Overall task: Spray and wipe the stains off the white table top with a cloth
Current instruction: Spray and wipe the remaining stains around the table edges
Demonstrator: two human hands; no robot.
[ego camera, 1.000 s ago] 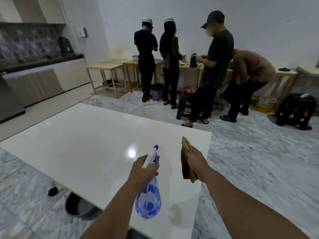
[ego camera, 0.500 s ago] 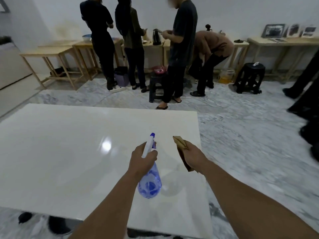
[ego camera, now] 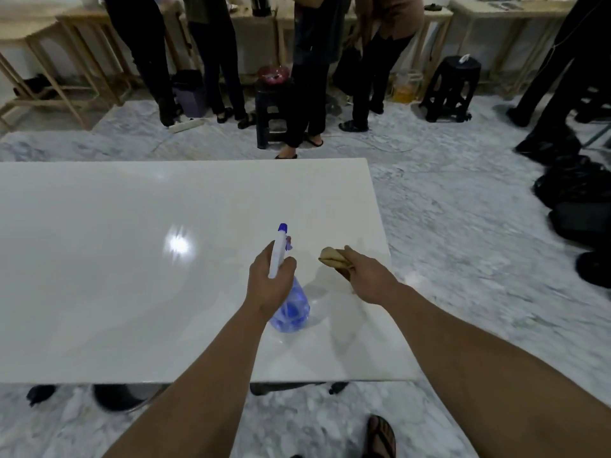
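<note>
My left hand [ego camera: 269, 282] is wrapped around the neck of the spray bottle [ego camera: 291, 305], fingers curled on the white sprayer head with its blue nozzle pointing toward the far side. The bottle's clear blue body hangs below my palm, over the near right part of the white counter [ego camera: 115, 259]; I cannot tell whether its base touches the surface. My right hand [ego camera: 367, 276] is just to the right of it, fingers closed on a folded tan cloth [ego camera: 332, 256] that sticks out toward the left, held above the counter close to its right edge. The two hands are near each other but apart. A bright light reflection sits on the glossy top to the left of the bottle; I can't make out any stains from here. Beyond the far edge, on the marble floor [ego camera: 463, 200], several people stand at wooden side tables [ego camera: 82, 38], with a black stool [ego camera: 451, 89] to the far right. Black bags [ego camera: 575, 193] sit at the right. A sandalled foot [ego camera: 380, 438] shows at the near edge
</note>
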